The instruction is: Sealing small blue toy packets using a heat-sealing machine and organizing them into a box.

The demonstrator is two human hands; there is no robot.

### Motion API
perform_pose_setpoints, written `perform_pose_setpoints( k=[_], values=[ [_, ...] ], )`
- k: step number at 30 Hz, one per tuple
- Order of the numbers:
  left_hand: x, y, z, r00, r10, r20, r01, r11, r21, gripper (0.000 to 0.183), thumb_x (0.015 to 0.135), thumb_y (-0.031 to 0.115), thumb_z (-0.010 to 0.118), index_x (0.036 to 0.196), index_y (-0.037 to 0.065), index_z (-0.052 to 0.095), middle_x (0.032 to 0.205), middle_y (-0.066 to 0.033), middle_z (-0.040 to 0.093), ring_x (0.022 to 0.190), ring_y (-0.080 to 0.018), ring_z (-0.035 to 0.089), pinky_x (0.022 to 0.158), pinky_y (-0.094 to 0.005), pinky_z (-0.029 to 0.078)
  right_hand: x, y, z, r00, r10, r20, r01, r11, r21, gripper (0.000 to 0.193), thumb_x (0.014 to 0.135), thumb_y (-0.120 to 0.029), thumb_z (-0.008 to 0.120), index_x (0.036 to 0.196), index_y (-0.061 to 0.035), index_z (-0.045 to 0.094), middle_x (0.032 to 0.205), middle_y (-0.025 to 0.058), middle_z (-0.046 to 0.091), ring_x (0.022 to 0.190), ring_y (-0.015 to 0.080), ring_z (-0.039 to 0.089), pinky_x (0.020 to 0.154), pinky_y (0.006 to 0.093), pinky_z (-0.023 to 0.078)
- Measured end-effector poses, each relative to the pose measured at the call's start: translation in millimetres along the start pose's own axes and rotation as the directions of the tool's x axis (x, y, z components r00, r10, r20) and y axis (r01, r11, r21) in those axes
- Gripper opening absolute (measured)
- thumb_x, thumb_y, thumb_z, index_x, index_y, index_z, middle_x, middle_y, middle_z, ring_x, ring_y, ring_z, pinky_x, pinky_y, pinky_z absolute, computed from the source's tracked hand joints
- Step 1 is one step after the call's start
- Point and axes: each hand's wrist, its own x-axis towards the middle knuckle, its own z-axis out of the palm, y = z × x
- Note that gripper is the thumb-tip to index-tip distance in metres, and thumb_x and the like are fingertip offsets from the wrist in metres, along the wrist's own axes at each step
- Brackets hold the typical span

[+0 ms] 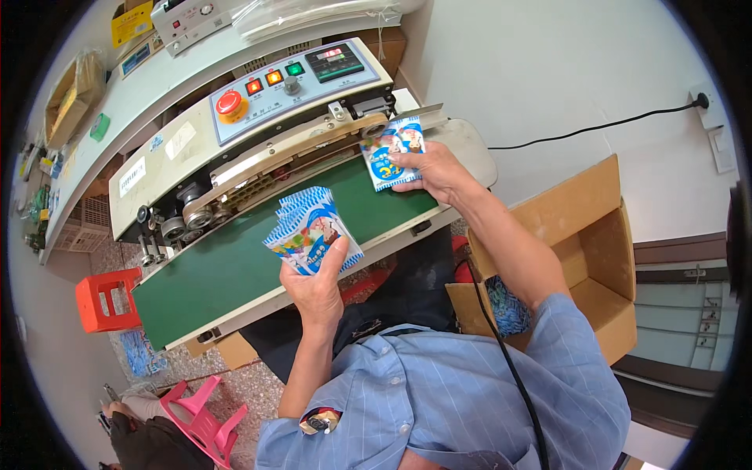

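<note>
My left hand (313, 298) grips a fanned stack of small blue-and-white printed packets (307, 227), thumb on top, above the green conveyor belt (204, 286). At the right end of a band sealing machine (184, 157), my right hand (442, 174) pinches a similar packet (382, 166) by its right side. That packet's upper edge is at the machine's roller and metal guide; whether it is between the bands I cannot tell. The machine's panel carries a red emergency button (229, 104), lit switches, a knob and a digital display (335, 61).
Beside my right arm stands an open cardboard box (611, 305) with blue packets in it. A black cable (595, 127) runs to a wall socket. A red stool (106, 301), a pink chair (205, 415) and another person (149, 442) are at the left. Behind the machine is a cluttered white shelf (133, 98).
</note>
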Motion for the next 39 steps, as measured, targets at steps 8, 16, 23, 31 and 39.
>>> perform_pose_setpoints(
  k=[8,16,23,31,39],
  values=[
    [-7,3,-16,0.997,0.039,-0.071,-0.04,0.999,-0.01,0.041,0.081,0.0,0.077,0.118,-0.001,0.059,0.108,-0.0075,0.067,0.095,-0.0132,0.065,0.085,-0.0272,0.052,25,11,30,0.981,0.085,0.173,-0.103,0.99,0.098,0.036,0.093,-0.011,0.067,0.124,0.0025,0.055,0.116,0.0164,0.067,0.102,0.0264,0.07,0.082,0.0419,0.063],
    [-10,8,-24,0.99,0.077,-0.116,-0.076,0.997,0.007,0.04,0.082,0.0,0.076,0.119,-0.001,0.06,0.108,-0.0068,0.068,0.093,-0.0124,0.065,0.084,-0.0264,0.052,-22,13,64,0.995,-0.045,0.091,0.055,0.993,-0.106,0.041,0.099,-0.026,0.057,0.125,0.005,0.052,0.116,0.0178,0.062,0.105,0.0235,0.065,0.075,0.0363,0.061],
    [-5,1,-8,1.0,-0.002,0.008,0.002,0.999,-0.032,0.036,0.082,0.001,0.077,0.116,-0.001,0.063,0.108,-0.0062,0.069,0.093,-0.0118,0.066,0.084,-0.0267,0.053,-59,35,66,0.886,-0.201,0.419,0.23,0.973,-0.019,0.049,0.103,-0.034,0.051,0.137,0.0011,0.049,0.117,0.0118,0.063,0.102,0.0163,0.064,0.082,0.0339,0.056],
    [0,-3,3,0.993,-0.105,0.046,0.108,0.992,-0.061,0.033,0.084,0.001,0.075,0.115,0.001,0.064,0.107,-0.0057,0.069,0.092,-0.0121,0.067,0.082,-0.0276,0.054,-65,31,60,0.942,-0.182,0.281,0.158,0.982,0.106,0.032,0.104,-0.029,0.05,0.116,-0.0024,0.062,0.096,0.0002,0.063,0.085,0.0059,0.06,0.074,0.0232,0.051],
    [7,-7,11,0.992,-0.114,0.054,0.117,0.991,-0.064,0.032,0.084,0.001,0.075,0.115,0.001,0.064,0.107,-0.0049,0.069,0.092,-0.0118,0.066,0.081,-0.0282,0.055,-49,36,46,0.941,-0.221,0.257,0.217,0.975,0.044,0.029,0.102,-0.024,0.053,0.119,-0.0016,0.06,0.105,0.0063,0.068,0.087,0.0115,0.068,0.068,0.0281,0.06]
  ],
)
